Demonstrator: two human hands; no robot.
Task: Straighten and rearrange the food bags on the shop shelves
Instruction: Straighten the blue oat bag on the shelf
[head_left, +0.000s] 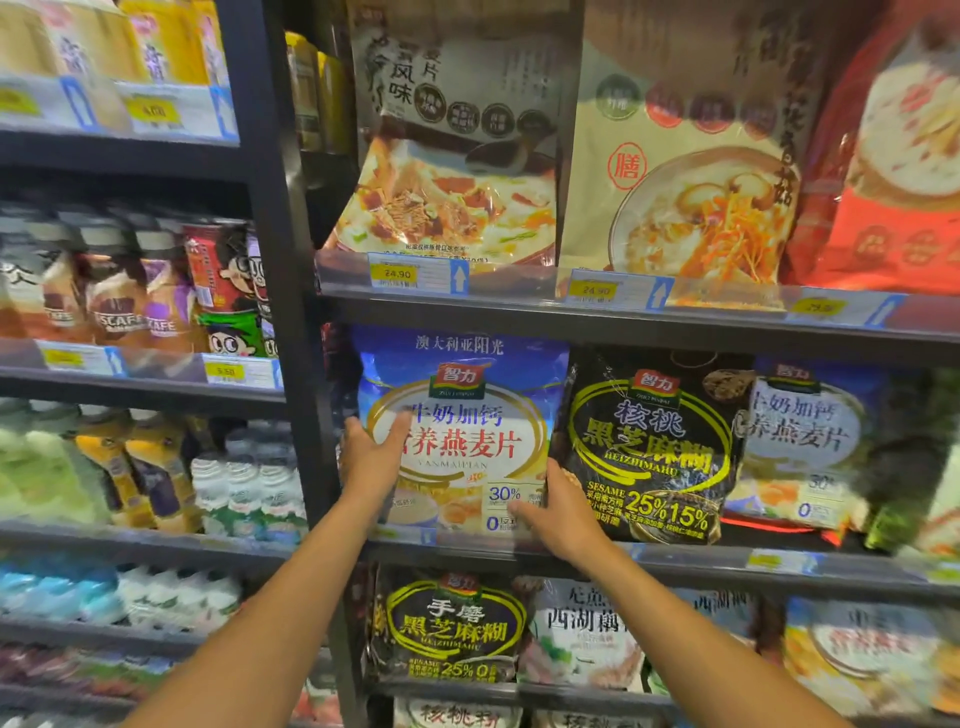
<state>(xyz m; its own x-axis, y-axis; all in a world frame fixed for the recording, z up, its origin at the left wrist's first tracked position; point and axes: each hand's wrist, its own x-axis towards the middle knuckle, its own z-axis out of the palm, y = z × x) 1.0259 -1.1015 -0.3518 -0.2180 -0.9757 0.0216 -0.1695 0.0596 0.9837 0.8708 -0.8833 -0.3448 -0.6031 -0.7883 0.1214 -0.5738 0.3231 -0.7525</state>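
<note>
- Our left hand (374, 460) and right hand (558, 512) each clasp a side edge of the blue oat bag (462, 415), thumbs on its front. It stands on the middle shelf (727, 564), touching the black sesame bag (649, 447).
- We would square it gently, face forward, without nudging that neighbour.
- Our fingers behind the bag are hidden; the far-right bags (810, 441) blur.

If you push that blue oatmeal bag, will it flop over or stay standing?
Probably floppy: the blue oatmeal bag looks like a soft pouch. Its shiny film seems slippery. It might lean, like the tilted black bag beside it.
</note>
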